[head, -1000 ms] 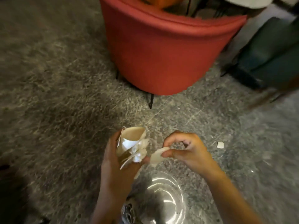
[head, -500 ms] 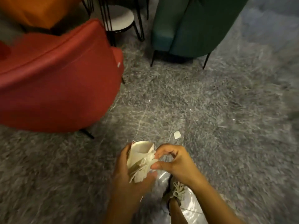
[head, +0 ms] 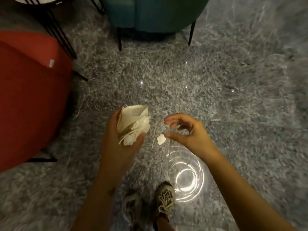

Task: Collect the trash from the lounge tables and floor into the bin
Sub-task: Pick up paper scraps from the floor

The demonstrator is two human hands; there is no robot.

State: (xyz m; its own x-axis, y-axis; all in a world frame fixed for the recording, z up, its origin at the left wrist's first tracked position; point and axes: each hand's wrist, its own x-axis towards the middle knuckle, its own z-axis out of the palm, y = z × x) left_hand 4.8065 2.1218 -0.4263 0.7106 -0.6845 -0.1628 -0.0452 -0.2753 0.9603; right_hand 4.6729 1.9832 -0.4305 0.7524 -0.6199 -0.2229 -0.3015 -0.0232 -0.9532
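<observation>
My left hand grips a bundle of crumpled cream paper trash with several folded pieces, held upright at the middle of the view. My right hand hovers to its right with fingers spread and loosely curved, holding nothing. A small white paper scrap lies on the grey marbled floor just left of my right thumb tip. No bin is in view.
A red armchair fills the left side. A teal armchair on black legs stands at the top, with a round white table on thin black legs at the top left. My shoes show below, beside a bright ring-shaped light reflection.
My right hand tucked a piece into the bundle, then let go and drew away to the right, opening. The view swung right, so the red chair moved left and the floor scrap now lies beside my thumb.
</observation>
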